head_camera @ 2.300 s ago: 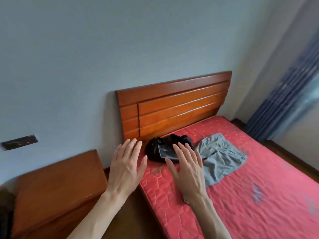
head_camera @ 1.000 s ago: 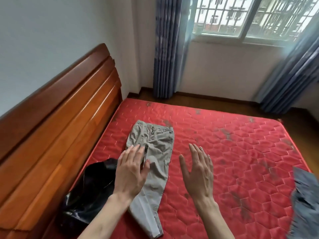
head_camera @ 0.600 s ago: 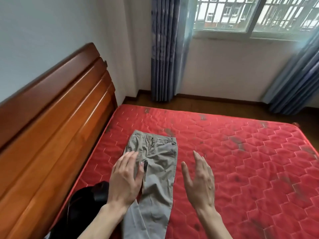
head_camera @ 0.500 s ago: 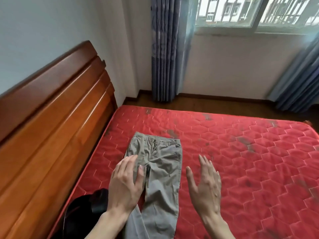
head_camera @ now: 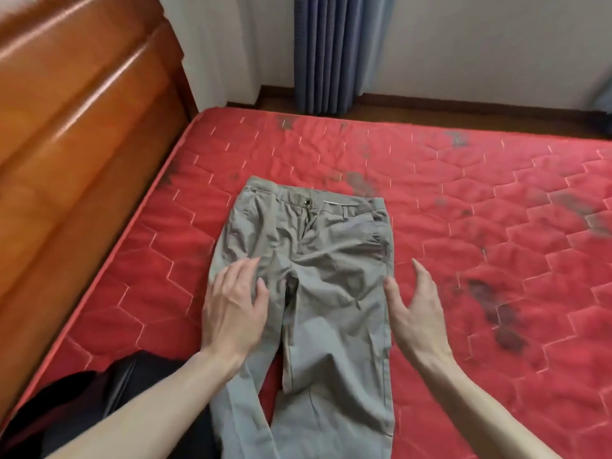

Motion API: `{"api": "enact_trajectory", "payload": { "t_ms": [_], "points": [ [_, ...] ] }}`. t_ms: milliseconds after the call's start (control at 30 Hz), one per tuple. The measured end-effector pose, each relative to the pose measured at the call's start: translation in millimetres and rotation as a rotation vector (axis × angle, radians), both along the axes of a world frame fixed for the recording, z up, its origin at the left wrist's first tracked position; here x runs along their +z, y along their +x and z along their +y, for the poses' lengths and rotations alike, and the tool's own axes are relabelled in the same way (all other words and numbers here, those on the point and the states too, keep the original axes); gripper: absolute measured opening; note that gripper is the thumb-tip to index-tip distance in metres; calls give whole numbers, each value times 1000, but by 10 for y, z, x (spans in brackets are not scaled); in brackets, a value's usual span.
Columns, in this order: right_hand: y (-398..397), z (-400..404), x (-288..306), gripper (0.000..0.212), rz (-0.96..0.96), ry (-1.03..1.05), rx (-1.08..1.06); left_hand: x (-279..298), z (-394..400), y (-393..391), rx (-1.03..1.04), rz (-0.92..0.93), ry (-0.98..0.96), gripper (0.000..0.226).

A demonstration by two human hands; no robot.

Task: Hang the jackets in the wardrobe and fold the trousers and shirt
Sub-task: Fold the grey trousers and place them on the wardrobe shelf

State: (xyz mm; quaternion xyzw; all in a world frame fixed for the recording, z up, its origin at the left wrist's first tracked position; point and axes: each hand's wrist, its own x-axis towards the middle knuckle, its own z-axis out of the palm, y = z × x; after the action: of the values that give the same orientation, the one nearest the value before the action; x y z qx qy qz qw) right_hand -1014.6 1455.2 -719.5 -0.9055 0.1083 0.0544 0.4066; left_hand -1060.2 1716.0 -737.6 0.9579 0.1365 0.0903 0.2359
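Grey trousers (head_camera: 318, 276) lay flat on the red mattress (head_camera: 463, 200). The left hand (head_camera: 233, 309) hovered over one leg, fingers straight. The right hand (head_camera: 417, 313) stood edge-on beside the other leg, fingers straight and holding nothing.

A bed carries everything here — a red quilted mattress (head_camera: 463, 200) stitched in a hexagon pattern, with dark smudges scattered over it, most of them beyond and to the right of the right hand (head_camera: 415, 313). Grey trousers (head_camera: 331, 260) lie flat on it, waistband at the far end, legs running back towards the person; the left hand (head_camera: 233, 309) is over their left leg with fingers straight, and the right hand stands on edge just beside their right seam, whether touching I cannot tell. A black garment (head_camera: 76, 412) lies crumpled on the mattress under the left forearm — near the wooden headboard (head_camera: 76, 134) on the left-hand side.
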Motion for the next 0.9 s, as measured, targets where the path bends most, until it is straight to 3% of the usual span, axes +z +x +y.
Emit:
{"api": "enact_trajectory", "payload": {
  "t_ms": [167, 267, 333, 400, 467, 600, 900],
  "points": [
    [439, 14, -828, 76, 242, 20, -65, -582, 276, 461, 52, 197, 27, 48],
    [560, 51, -1154, 82, 366, -46, -147, -804, 417, 646, 232, 349, 9, 54],
    [579, 60, -1310, 71, 362, -56, -210, -901, 480, 708, 458, 425, -170, 51],
    [561, 65, -1404, 46, 339, -7, -259, -972, 504, 714, 593, 457, -297, 41],
    [474, 38, -1455, 29, 293, -1, -241, -1019, 461, 638, 557, 443, -341, 30],
    [183, -87, -1386, 19, 191, -26, -204, -948, 225, 401, 478, 430, -445, 23],
    [-1069, -874, -1016, 14, 309, -116, -182, -846, -727, -831, 256, 756, -510, 30]
  ]
}}
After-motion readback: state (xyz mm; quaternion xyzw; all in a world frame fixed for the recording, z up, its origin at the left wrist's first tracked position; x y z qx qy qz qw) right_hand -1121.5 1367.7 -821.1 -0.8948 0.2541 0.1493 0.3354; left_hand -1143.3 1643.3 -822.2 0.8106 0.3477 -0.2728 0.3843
